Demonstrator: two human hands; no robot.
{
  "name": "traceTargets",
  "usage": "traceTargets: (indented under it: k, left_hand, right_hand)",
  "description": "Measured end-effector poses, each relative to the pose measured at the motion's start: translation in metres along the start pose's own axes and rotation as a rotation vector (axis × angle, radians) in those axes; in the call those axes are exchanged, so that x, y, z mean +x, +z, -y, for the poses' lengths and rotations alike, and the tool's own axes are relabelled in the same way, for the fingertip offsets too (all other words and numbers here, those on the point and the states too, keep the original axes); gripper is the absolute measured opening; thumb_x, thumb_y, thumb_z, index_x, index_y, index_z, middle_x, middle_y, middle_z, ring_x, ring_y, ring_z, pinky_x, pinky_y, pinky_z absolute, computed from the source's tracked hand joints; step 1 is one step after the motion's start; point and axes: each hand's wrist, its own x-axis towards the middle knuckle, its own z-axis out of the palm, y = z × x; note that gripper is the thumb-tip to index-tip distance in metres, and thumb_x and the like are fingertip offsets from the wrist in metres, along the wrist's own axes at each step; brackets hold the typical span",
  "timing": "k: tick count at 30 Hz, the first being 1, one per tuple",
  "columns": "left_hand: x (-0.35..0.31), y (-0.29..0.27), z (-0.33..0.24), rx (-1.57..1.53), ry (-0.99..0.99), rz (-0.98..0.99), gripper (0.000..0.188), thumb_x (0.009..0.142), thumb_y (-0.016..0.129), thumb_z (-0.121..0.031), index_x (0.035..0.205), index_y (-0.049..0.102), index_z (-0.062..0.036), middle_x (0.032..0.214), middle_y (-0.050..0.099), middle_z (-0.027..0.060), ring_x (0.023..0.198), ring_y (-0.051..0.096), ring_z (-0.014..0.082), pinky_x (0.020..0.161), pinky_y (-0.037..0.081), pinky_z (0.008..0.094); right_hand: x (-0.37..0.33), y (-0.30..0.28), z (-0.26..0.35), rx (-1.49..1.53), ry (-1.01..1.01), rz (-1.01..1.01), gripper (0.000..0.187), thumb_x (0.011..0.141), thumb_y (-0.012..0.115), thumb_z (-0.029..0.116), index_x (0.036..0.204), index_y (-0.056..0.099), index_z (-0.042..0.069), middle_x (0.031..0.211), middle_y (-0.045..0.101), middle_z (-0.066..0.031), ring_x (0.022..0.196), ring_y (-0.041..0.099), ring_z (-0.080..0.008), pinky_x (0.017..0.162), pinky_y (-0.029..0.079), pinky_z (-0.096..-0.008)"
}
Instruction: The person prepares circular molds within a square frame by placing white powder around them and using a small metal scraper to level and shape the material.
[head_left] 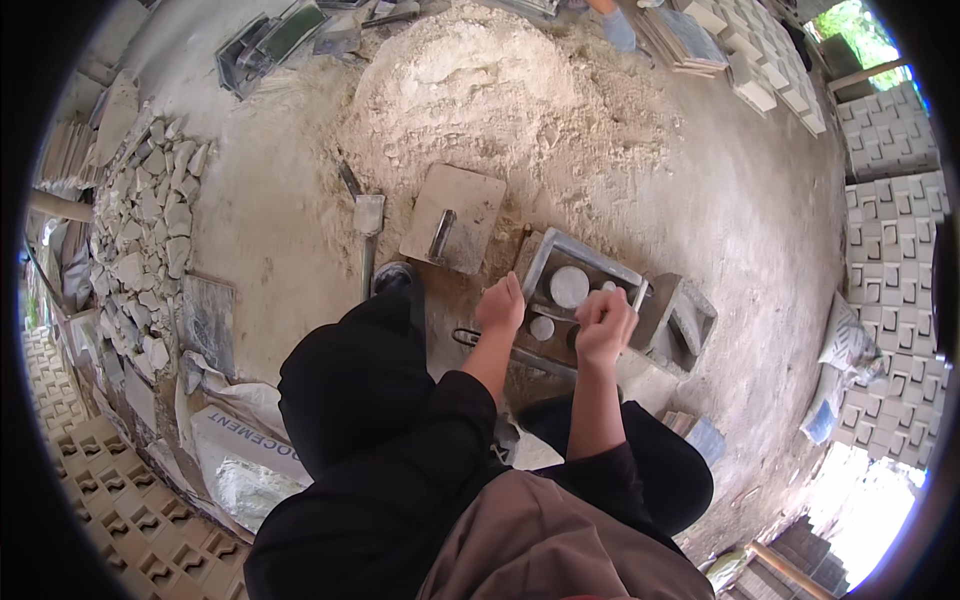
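Note:
A metal block mould (583, 250) sits on the ground before my knees, with round pale discs (569, 287) inside its frame. My left hand (500, 303) is closed just off the mould's left side; whatever its fingers hold, if anything, is hidden. Over the right part of the mould, my right hand (606, 325) makes a fist with the knuckles up, close to a light bar (640, 297) on the frame. What lies inside that fist cannot be seen. A looped metal handle (466, 337) sticks out at the mould's lower left.
Beyond the mould lies a heap of pale powder (470, 80). A flat plate with a handle (470, 205) and a trowel-like tool (369, 215) lie left of it. At right stands a hollow box-shaped mould (690, 325). Broken stones (145, 230) and a cement sack (245, 440) are at left.

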Motion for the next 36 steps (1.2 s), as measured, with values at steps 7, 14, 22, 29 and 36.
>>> traceTargets:
  k: [7, 14, 22, 29, 36]
  left_hand:
    - [-0.001, 0.002, 0.001, -0.007, -0.006, -0.054, 0.051, 0.09, 0.022, -0.041, 0.09, 0.06, -0.0078, 0.086, 0.062, 0.0181, 0.084, 0.057, 0.0376, 0.074, 0.044, 0.0493]
    - [0.001, 0.004, 0.002, 0.012, -0.028, -0.039, 0.051, 0.09, 0.022, -0.041, 0.091, 0.06, -0.0076, 0.087, 0.062, 0.0174, 0.084, 0.057, 0.0373, 0.074, 0.044, 0.0489]
    - [0.0, 0.0, 0.003, 0.002, 0.011, -0.067, 0.052, 0.091, 0.021, -0.042, 0.092, 0.06, -0.0075, 0.088, 0.062, 0.0168, 0.085, 0.057, 0.0387, 0.074, 0.044, 0.0492]
    - [-0.006, 0.003, -0.005, 0.061, -0.016, -0.041, 0.053, 0.091, 0.02, -0.042, 0.094, 0.06, -0.0076, 0.091, 0.061, 0.0179, 0.088, 0.056, 0.0386, 0.076, 0.043, 0.0492]
    - [-0.002, 0.008, 0.001, 0.063, 0.005, -0.076, 0.055, 0.09, 0.019, -0.044, 0.1, 0.06, -0.0086, 0.096, 0.06, 0.019, 0.092, 0.054, 0.0396, 0.079, 0.041, 0.049]
  right_hand:
    - [0.014, -0.015, 0.012, 0.089, 0.072, -0.007, 0.048, 0.091, 0.028, 0.024, 0.046, 0.026, 0.007, 0.042, 0.029, -0.0016, 0.037, 0.029, -0.011, 0.038, 0.023, -0.0257]
    - [0.005, -0.031, 0.009, 0.255, -0.005, -0.012, 0.041, 0.088, 0.035, 0.015, 0.048, 0.03, 0.005, 0.042, 0.029, -0.0024, 0.037, 0.029, -0.0111, 0.037, 0.023, -0.0258]
    - [0.018, -0.058, 0.02, 0.27, -0.067, 0.28, 0.043, 0.081, 0.04, 0.018, 0.041, 0.032, 0.005, 0.037, 0.031, -0.0025, 0.035, 0.03, -0.0122, 0.038, 0.025, -0.0255]
    - [0.013, -0.052, 0.004, 0.15, -0.058, -0.328, 0.041, 0.083, 0.04, 0.022, 0.046, 0.037, 0.004, 0.043, 0.035, -0.0045, 0.041, 0.035, -0.0145, 0.049, 0.033, -0.0265]
    - [-0.004, -0.071, 0.016, 0.428, -0.236, -0.225, 0.041, 0.083, 0.039, 0.011, 0.042, 0.034, 0.004, 0.038, 0.033, -0.0044, 0.035, 0.028, -0.0129, 0.039, 0.027, -0.0282]
